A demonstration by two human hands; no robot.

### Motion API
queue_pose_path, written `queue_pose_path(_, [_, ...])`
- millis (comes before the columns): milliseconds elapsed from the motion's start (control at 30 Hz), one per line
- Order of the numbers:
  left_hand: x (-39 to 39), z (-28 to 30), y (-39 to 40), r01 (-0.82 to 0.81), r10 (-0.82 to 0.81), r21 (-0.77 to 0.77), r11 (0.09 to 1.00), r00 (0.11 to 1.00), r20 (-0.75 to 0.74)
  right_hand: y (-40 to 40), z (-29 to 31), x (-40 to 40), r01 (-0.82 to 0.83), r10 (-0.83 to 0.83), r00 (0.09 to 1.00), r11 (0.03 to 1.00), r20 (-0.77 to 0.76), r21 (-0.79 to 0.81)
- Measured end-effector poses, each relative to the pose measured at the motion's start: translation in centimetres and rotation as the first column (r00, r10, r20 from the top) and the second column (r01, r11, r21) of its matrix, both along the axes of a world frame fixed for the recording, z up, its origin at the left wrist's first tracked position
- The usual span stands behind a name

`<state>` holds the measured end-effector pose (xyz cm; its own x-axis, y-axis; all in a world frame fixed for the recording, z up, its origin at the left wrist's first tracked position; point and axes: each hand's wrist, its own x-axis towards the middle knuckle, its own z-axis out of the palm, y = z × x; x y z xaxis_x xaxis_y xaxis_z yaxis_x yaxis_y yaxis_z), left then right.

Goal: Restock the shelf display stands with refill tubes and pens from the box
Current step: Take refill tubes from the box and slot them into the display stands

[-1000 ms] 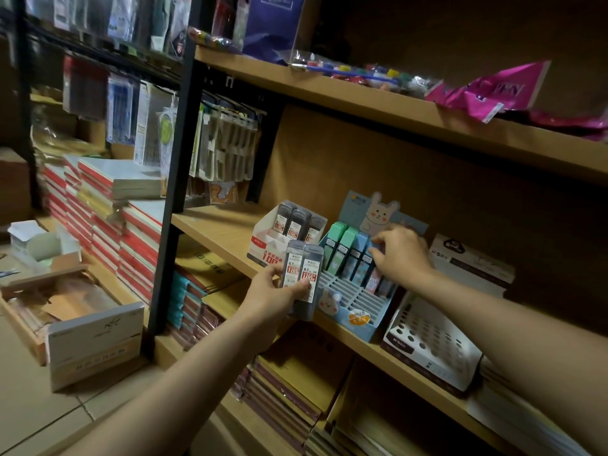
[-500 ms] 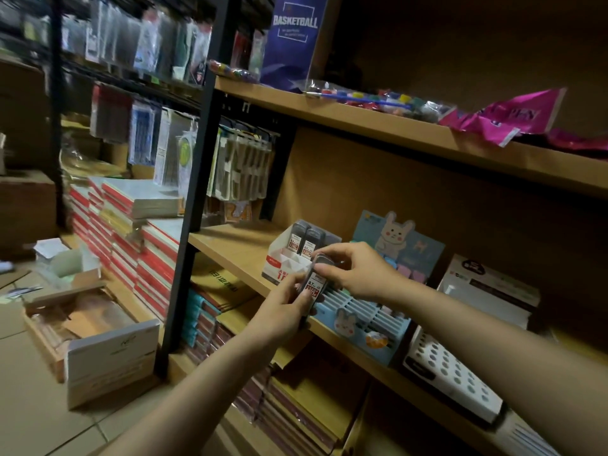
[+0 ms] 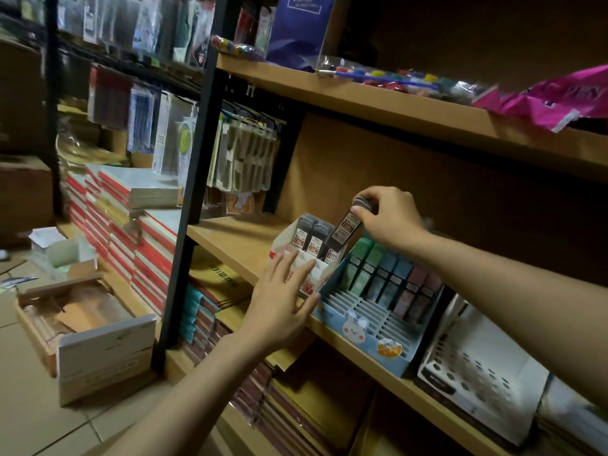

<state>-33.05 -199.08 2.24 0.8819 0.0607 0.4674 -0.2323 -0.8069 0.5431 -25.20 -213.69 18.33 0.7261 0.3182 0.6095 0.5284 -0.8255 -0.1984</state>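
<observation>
The right hand (image 3: 388, 213) is pinching the top cap of a dark refill tube (image 3: 345, 229), holding it tilted over the far right slot of the white display stand (image 3: 311, 274) on the wooden shelf (image 3: 237, 240). Two more dark tubes (image 3: 309, 233) are standing upright in the far row of that stand, just left of the held one. The left hand (image 3: 283, 302) is resting with fingers spread and straight against the near front of the white stand, holding nothing. Just right of it, touching its side, a blue rabbit-printed stand (image 3: 368, 327) is carrying a row of green, blue and pink tubes at its far end. An open cardboard box (image 3: 98, 350) is sitting on the floor at the near left
</observation>
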Motion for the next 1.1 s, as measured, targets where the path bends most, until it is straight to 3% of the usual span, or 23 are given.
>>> queue_pose_path(433, [1.3,-1.0,0.2,-0.007,0.010,0.119,0.993,1.000,-0.029,2.3,-2.7,3.6,0.068,-0.104,0.978,0.978,-0.182,-0.196])
queue_pose_path(700, [1.6,-1.4,0.6,0.014,-0.010,0.121,0.993,0.999,-0.033,2.1,-3.6,4.6,0.111,-0.139,0.976,0.980,-0.168,-0.164])
queue_pose_path(967, [1.6,-1.7,0.2,0.052,-0.046,0.099,0.994,0.997,-0.064,1.8,-4.4,3.7,0.136,-0.157,0.987,0.930,-0.036,-0.342])
queue_pose_path(1033, [1.2,-1.6,0.0,0.076,-0.070,0.081,0.994,0.995,-0.074,1.2,-4.2,2.9,0.112,-0.119,0.993,0.951,-0.004,-0.287])
queue_pose_path(1100, [0.2,-1.1,0.1,0.110,-0.108,0.048,0.993,0.993,-0.043,0.4,-4.0,1.3,0.001,0.001,1.000,0.997,0.028,-0.072])
